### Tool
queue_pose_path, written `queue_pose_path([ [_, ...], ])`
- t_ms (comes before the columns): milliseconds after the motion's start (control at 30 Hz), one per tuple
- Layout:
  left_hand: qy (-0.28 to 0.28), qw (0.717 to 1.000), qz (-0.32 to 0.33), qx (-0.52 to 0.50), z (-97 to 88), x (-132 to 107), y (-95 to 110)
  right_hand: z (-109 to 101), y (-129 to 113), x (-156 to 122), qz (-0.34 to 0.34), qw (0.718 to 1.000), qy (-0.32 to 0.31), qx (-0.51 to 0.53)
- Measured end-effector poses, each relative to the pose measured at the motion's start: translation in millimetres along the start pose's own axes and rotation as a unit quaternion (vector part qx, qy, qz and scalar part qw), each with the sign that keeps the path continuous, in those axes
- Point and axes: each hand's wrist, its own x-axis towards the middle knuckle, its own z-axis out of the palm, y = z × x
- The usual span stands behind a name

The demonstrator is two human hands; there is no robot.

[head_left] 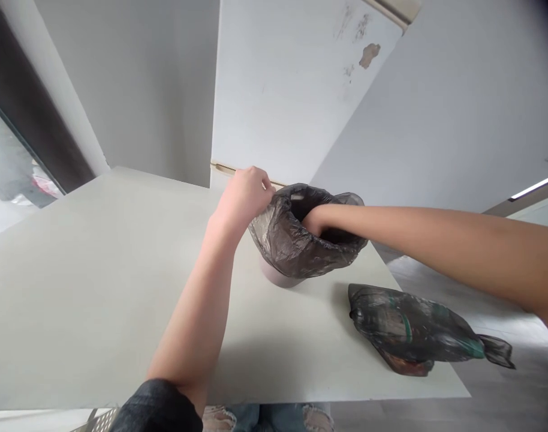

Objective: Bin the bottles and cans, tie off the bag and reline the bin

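A dark translucent trash bag [296,243] lines a small pinkish trash bin [278,277] on the table, its top folded down over the outside. My left hand [252,187] has its fingers closed on the bag's edge at the left of the rim. Into the mouth of the bag reaches my right hand [316,221], its fingers hidden inside, so I cannot see whether they hold anything. To the right lies a tied, filled black trash bag [404,327] with green and reddish items showing through.
The pale table [98,288] extends to the left, its right edge running close to the filled bag. Behind it stands a white fridge [283,90] with peeling marks. Grey floor [463,312] shows at the right.
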Motion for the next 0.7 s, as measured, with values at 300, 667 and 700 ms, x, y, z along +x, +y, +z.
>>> queue_pose_path([
  [300,-0.015,1.000,-0.007,0.010,-0.8,-3,3,-111,-21,-15,-0.050,0.969,0.097,-0.219],
  [667,-0.023,0.999,-0.018,0.033,1.3,0,8,-82,99,-25,0.157,0.984,0.051,0.070],
  [700,-0.024,0.999,-0.019,0.036,2.2,0,8,-74,102,-27,0.146,0.984,0.056,0.086],
])
